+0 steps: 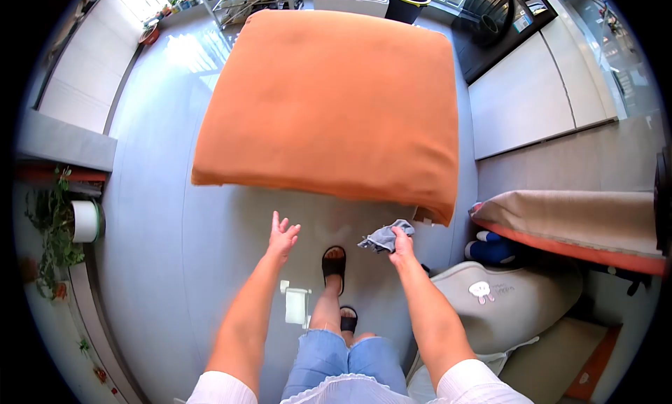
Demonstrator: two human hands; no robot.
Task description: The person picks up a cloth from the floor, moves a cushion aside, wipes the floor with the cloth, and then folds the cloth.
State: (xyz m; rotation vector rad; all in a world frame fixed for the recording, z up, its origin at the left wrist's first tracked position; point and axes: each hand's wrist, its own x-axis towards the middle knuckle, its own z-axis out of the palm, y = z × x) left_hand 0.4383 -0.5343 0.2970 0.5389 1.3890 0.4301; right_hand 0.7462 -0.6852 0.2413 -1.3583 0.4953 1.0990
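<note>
My right hand [401,243] is closed around a crumpled grey cloth [380,238], which hangs out to the left of my fingers. My left hand [282,237] is held out over the floor with its fingers apart and nothing in it. Just beyond both hands stands a wide block under an orange cover [336,103]. The cover's near edge hangs down, and its right front corner droops lowest, close to my right hand. What lies beneath the cover is hidden.
A small white object [296,306] lies on the grey floor [150,215], left of my sandalled feet. Grey padded pieces with a rabbit picture [483,291] lie at the right, near blue shoes [490,250]. A potted plant [85,221] stands left; a black tub [407,0] stands behind.
</note>
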